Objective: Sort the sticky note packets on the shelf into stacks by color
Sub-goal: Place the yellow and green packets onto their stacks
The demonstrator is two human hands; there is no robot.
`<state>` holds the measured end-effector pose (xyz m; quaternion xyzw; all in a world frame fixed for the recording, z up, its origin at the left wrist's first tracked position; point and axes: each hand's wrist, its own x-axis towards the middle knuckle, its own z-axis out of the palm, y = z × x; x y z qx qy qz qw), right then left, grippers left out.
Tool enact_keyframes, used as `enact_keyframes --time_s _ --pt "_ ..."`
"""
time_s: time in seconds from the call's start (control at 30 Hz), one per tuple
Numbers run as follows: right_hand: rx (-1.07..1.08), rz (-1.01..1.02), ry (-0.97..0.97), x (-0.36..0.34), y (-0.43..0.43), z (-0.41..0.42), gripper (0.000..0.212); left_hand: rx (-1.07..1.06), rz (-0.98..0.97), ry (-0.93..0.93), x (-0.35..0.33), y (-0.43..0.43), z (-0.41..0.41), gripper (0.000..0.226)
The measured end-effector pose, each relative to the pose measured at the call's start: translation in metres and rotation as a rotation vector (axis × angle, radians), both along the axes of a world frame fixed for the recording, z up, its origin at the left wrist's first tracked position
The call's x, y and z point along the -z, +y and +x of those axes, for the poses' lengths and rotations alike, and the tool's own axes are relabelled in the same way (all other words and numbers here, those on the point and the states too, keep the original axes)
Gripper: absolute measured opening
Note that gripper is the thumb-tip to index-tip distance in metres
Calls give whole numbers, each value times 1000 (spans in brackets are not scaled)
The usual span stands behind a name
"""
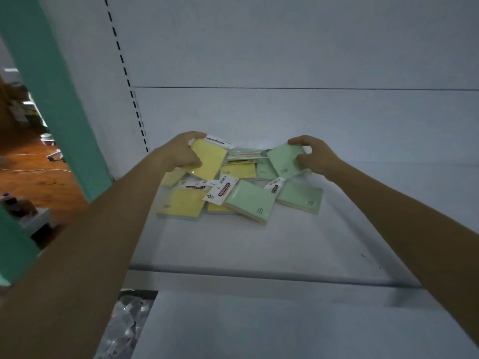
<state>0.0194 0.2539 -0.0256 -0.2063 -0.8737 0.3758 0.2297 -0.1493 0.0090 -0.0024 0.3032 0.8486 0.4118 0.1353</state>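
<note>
Gripping edges | left hand (pixel 181 152): yellow packet (pixel 209 158) | right hand (pixel 315 158): green packet (pixel 283 159) | pile (pixel 250 200) rearward

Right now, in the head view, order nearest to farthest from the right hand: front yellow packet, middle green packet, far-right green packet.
1. far-right green packet, lying just below the right hand.
2. middle green packet, centre front.
3. front yellow packet, left side.
</note>
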Motion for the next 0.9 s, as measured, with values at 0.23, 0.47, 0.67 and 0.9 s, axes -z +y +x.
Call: enact_keyframes --time_s 0.23,0.47,0.67,0.9 --pt "94 -26 275 -7 -15 37 59 0 470 5 -4 -9 16 70" --pt "207 -72 384 -8 -4 100 64 156 542 -69 -13 38 68 70" --pt "329 -67 382 -6 40 195 64 323 541 -130 -11 114 140 65" --pt "441 -25 321 -2 111 321 63 420 512 -230 8 223 256 66"
